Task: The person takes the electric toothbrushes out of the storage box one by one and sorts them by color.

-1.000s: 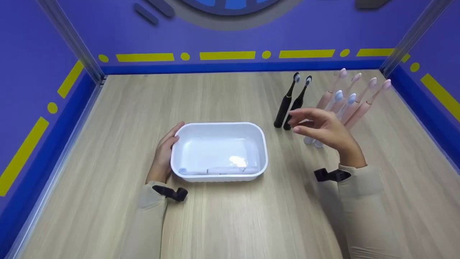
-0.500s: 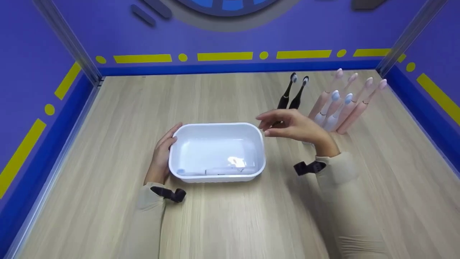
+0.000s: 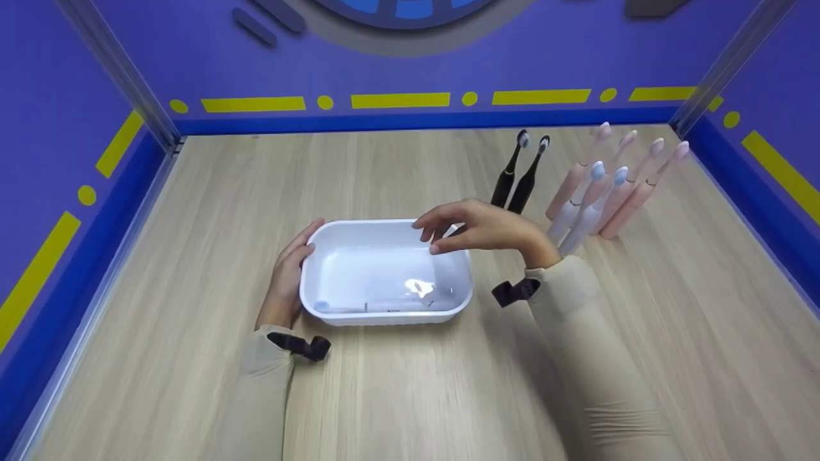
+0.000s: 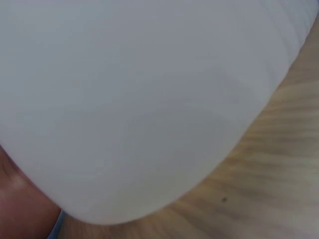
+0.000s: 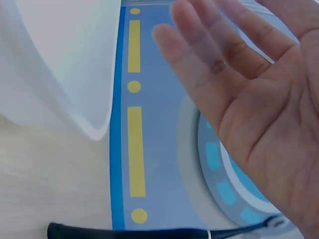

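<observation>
At the left end of a white plastic tub, my left hand grips the wall, with the thumb at the rim and the fingers along the outside. A white electric toothbrush with a blue-tinted head lies along the near side of the tub's floor. My right hand hovers over the tub's right end, fingers loosely bent, nothing held. The right wrist view confirms the bare palm and slack fingers. Only the tub's outer wall and part of the hand show in the left wrist view.
Two black electric toothbrushes stand upright behind my right hand. Further right is a group of white toothbrushes with blue heads and several pink ones. Blue panels wall in the wooden table at the back and sides.
My right hand has moved left, from in front of the standing toothbrushes to above the tub's right end, staying empty. The left hand and the tub hold their place.
</observation>
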Demonstrator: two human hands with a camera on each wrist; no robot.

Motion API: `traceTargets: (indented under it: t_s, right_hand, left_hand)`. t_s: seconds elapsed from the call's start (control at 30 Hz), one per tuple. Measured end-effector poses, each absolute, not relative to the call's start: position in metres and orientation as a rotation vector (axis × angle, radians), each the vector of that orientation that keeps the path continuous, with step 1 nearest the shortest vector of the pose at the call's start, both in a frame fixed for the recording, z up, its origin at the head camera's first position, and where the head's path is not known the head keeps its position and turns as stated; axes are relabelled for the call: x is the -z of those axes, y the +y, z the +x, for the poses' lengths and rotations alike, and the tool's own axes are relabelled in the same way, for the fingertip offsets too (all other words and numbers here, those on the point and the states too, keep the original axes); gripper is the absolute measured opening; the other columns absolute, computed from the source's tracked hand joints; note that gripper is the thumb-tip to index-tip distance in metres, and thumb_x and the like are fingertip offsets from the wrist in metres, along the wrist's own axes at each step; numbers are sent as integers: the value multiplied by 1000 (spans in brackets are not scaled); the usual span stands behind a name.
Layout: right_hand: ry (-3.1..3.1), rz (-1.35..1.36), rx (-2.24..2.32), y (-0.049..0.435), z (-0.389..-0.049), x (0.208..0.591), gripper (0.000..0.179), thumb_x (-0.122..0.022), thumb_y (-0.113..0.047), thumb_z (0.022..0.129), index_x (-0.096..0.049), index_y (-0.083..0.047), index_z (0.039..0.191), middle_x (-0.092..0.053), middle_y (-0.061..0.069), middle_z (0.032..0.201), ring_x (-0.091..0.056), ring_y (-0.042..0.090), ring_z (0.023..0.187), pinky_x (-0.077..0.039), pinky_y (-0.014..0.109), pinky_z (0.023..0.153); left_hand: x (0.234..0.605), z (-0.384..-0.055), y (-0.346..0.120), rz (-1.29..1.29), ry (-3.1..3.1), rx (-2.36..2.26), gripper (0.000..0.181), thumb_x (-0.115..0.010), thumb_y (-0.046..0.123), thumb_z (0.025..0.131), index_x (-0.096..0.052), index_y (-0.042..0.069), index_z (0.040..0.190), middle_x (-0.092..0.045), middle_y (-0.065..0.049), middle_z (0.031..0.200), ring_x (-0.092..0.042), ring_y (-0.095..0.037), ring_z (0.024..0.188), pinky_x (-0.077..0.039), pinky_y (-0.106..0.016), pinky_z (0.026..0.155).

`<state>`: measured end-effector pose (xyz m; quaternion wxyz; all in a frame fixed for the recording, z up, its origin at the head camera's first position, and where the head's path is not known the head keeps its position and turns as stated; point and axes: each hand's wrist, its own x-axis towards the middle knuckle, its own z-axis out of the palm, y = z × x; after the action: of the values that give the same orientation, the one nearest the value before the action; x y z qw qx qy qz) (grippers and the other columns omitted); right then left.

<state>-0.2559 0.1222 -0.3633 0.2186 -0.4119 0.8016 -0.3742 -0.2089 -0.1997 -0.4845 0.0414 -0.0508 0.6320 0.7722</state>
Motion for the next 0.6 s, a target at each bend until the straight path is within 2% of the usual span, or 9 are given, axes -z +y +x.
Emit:
traceTargets:
  t_s: [0.17, 0.37, 0.6]
  right_hand:
    - [2201, -1147, 939, 108, -258, 363, 43, -68, -23, 89, -59, -9, 129, -68, 11, 113, -63, 18, 103, -53, 33, 94]
    - [2190, -1119, 814, 89, -260, 363, 44, -67, -24, 89, -59, -9, 130, -68, 11, 113, -64, 17, 103, -52, 36, 95]
    - [2147, -1121, 717, 71, -264, 366, 42, -69, -22, 88, -61, -10, 127, -70, 4, 107, -65, 15, 103, -51, 34, 94]
  left_hand:
    - [485, -208, -200, -168, 1934, -2363, 49, -29, 14, 101, -38, 18, 148, -28, 7, 158, -27, -11, 145, -25, -30, 118]
    - [485, -209, -200, -169, 1891, -2405, 49, -30, 11, 100, -40, 16, 147, -29, 6, 158, -28, -12, 145, -25, -30, 119]
    - [486, -211, -199, -167, 1903, -2398, 49, -30, 11, 99, -40, 15, 147, -31, 4, 157, -29, -13, 144, -25, -29, 119]
